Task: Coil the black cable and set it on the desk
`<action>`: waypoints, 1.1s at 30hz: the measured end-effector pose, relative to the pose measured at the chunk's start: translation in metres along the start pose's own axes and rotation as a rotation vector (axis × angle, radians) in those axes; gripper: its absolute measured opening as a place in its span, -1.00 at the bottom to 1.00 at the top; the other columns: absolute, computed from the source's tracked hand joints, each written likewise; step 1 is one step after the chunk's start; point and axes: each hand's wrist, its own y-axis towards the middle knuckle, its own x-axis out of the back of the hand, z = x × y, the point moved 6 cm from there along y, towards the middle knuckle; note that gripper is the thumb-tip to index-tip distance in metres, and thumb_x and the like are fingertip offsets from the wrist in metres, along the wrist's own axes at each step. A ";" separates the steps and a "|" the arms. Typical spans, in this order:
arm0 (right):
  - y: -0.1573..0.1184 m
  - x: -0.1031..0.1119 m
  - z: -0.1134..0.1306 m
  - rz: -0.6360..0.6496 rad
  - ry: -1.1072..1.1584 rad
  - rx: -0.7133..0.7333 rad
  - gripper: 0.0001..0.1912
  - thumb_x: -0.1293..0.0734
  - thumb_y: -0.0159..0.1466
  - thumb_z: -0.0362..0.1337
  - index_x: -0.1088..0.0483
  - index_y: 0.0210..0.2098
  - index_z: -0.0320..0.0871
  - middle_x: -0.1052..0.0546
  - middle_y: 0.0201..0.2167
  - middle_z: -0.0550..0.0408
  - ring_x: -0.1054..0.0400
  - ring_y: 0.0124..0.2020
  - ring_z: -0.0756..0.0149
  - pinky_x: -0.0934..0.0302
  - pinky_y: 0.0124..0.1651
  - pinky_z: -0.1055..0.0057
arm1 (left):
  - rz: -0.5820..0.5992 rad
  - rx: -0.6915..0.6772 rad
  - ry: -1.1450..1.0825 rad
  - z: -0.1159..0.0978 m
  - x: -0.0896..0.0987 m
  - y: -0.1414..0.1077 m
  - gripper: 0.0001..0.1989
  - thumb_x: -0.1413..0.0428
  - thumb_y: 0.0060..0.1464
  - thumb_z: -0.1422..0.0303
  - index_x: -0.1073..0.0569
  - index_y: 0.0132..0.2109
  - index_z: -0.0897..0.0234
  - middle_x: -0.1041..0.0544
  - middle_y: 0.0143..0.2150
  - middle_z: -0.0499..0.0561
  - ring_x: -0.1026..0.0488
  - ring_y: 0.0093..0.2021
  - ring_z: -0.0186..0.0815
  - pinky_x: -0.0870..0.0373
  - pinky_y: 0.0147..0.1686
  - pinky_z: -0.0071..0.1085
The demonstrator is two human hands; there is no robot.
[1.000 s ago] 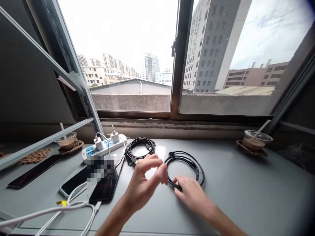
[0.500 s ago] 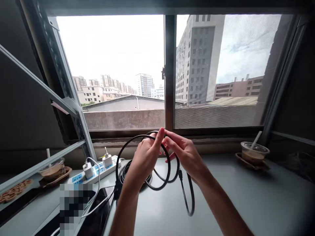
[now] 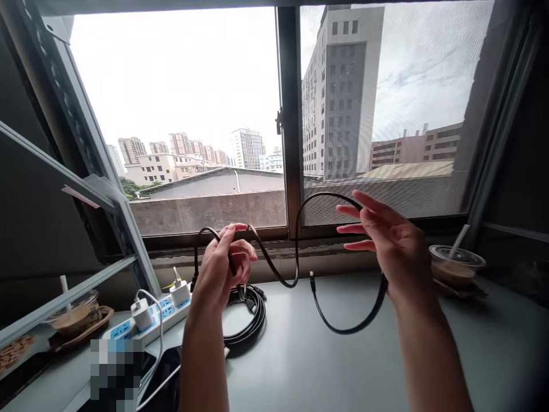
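A person's left grip (image 3: 223, 266) and right grip (image 3: 397, 249), both bare hands, hold a slim black cable (image 3: 297, 246) in the air. The left grip pinches it between thumb and fingertips, with a short loop of the cable arching out on its left side. The right grip, a little higher and well to the right, has the cable between thumb and index finger while its other fingers spread apart. Between the two grips the cable dips, then rises in a tall curve. Past the right grip, it hangs in a slack loop, and its end with a small black plug (image 3: 313, 281) points upward, lower than both grips.

Just below and to the right of the left grip, a coiled black cable (image 3: 259, 320) lies on the pale grey surface (image 3: 295, 357). Left of that grip is a white power strip (image 3: 167, 312) bearing two white chargers (image 3: 141, 315); below it lies a dark phone (image 3: 165, 363), partly hidden by the forearm. A lidded drink cup (image 3: 452, 266) with a straw stands beyond the right grip. Behind both grips is a window (image 3: 206, 80).
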 end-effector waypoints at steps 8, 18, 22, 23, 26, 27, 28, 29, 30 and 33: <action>-0.004 0.049 0.020 -0.511 -0.232 0.237 -0.68 -0.38 0.11 -0.10 -0.50 -0.17 -0.09 -0.42 -0.71 0.24 -0.20 -0.78 0.47 -0.14 -0.66 0.47 | -0.224 -0.083 0.351 0.001 0.013 0.000 -0.58 0.07 0.12 0.07 -0.29 -0.53 0.29 -0.32 -0.77 -0.08 -0.21 -0.83 -0.43 0.01 -0.89 -0.57; 0.007 0.034 -0.005 -0.165 0.136 -0.108 -0.70 -0.30 0.16 0.00 -0.31 -0.42 -0.11 -0.46 -0.62 0.25 -0.26 -0.73 0.48 -0.21 -0.69 0.55 | -0.464 -0.524 0.368 -0.022 -0.012 -0.021 -0.41 0.07 0.16 0.18 -0.12 -0.80 0.24 -0.08 -0.87 -0.14 -0.09 -0.82 -0.50 -0.07 -0.73 -0.49; 0.002 0.003 -0.016 0.128 0.126 -0.180 -0.74 -0.24 0.22 -0.01 -0.28 -0.31 -0.07 -0.56 -0.31 0.12 -0.49 -0.34 0.30 -0.42 -0.36 0.39 | -0.427 -0.588 0.290 -0.020 -0.028 -0.028 -0.39 0.11 0.19 0.20 0.00 -0.79 0.24 -0.01 -0.84 -0.15 0.00 -0.80 -0.52 0.07 -0.73 -0.47; -0.002 -0.008 -0.020 0.212 0.119 -0.213 -0.75 -0.22 0.23 -0.01 -0.29 -0.29 -0.06 -0.56 -0.28 0.09 -0.49 -0.29 0.28 -0.42 -0.29 0.36 | -0.407 -0.579 0.293 -0.018 -0.033 -0.029 -0.39 0.13 0.20 0.19 0.00 -0.79 0.25 -0.01 -0.83 -0.15 0.01 -0.79 -0.52 0.08 -0.72 -0.47; -0.016 -0.040 -0.027 0.455 0.149 -0.315 -0.69 -0.18 0.27 -0.03 -0.32 -0.08 -0.03 -0.56 -0.26 0.05 -0.48 -0.24 0.24 -0.41 -0.20 0.29 | -0.307 -0.533 0.333 -0.009 -0.048 -0.029 -0.39 0.17 0.22 0.17 -0.02 -0.78 0.24 -0.04 -0.81 -0.13 -0.01 -0.76 -0.51 0.02 -0.69 -0.47; -0.020 -0.048 -0.028 0.506 0.182 -0.338 -0.63 -0.17 0.28 -0.03 -0.29 0.01 -0.04 -0.56 -0.27 0.03 -0.48 -0.24 0.22 -0.40 -0.21 0.27 | -0.266 -0.520 0.357 -0.007 -0.054 -0.029 -0.39 0.17 0.21 0.17 -0.04 -0.78 0.24 -0.06 -0.81 -0.13 -0.02 -0.75 -0.50 0.01 -0.67 -0.46; -0.023 -0.055 -0.027 0.534 0.215 -0.352 -0.56 -0.16 0.28 -0.03 -0.25 0.09 -0.06 -0.56 -0.28 0.02 -0.48 -0.24 0.21 -0.40 -0.21 0.27 | -0.229 -0.512 0.389 -0.005 -0.059 -0.030 -0.40 0.16 0.21 0.18 -0.05 -0.78 0.24 -0.07 -0.81 -0.12 -0.02 -0.75 -0.49 0.00 -0.66 -0.45; -0.025 -0.058 -0.026 0.538 0.239 -0.357 -0.51 -0.17 0.28 -0.02 -0.21 0.13 -0.09 -0.56 -0.27 0.01 -0.47 -0.22 0.21 -0.39 -0.20 0.28 | -0.197 -0.511 0.433 -0.005 -0.065 -0.031 -0.42 0.16 0.20 0.20 -0.06 -0.77 0.23 -0.08 -0.81 -0.12 -0.02 -0.75 -0.49 0.00 -0.65 -0.45; -0.025 -0.060 -0.025 0.521 0.249 -0.355 -0.47 -0.18 0.27 -0.01 -0.20 0.15 -0.12 -0.56 -0.27 0.00 -0.47 -0.20 0.21 -0.38 -0.17 0.30 | -0.167 -0.512 0.491 -0.004 -0.070 -0.033 -0.43 0.15 0.20 0.22 -0.07 -0.76 0.24 -0.08 -0.81 -0.12 -0.03 -0.75 -0.48 0.00 -0.64 -0.44; -0.022 -0.059 -0.023 0.475 0.245 -0.321 -0.46 -0.25 0.21 0.00 -0.26 0.09 -0.16 -0.55 -0.22 0.00 -0.44 -0.13 0.25 -0.32 -0.08 0.37 | -0.023 -0.526 0.711 -0.001 -0.086 -0.037 -0.50 0.16 0.18 0.28 -0.10 -0.73 0.24 -0.08 -0.79 -0.12 -0.03 -0.73 -0.47 0.04 -0.61 -0.43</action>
